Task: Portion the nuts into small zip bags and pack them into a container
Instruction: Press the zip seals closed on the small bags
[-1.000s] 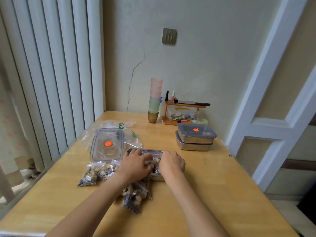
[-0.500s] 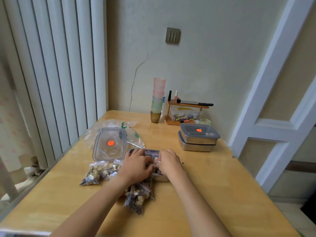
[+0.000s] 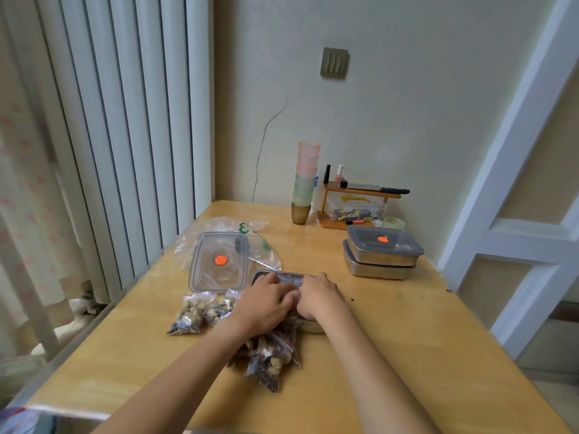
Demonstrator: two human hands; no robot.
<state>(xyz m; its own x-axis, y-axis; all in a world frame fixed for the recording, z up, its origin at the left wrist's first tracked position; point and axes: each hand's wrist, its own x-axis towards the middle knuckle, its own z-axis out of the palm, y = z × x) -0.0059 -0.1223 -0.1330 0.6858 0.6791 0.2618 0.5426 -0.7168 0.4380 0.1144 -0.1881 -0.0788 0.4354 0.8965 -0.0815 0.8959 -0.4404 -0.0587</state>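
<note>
In the head view, the shallow rectangular steel container (image 3: pixel 275 275) is seen on the light wooden table (image 3: pixel 407 339), largely covered by the left hand (image 3: pixel 266 300) and the right hand (image 3: pixel 319 297), which are laid side by side over its contents with fingers bent downward; whether anything is gripped cannot be told. Small clear zip bags of mixed nuts (image 3: pixel 272 358) are heaped just in front of the container under the left wrist, and two more nut-filled zip bags (image 3: pixel 200 313) lie to the left. A clear plastic lid with an orange dot (image 3: pixel 219 261) rests on a crumpled clear plastic bag (image 3: pixel 250 228) behind them. Two stacked steel boxes (image 3: pixel 382 256) are seen well apart to the right.
</note>
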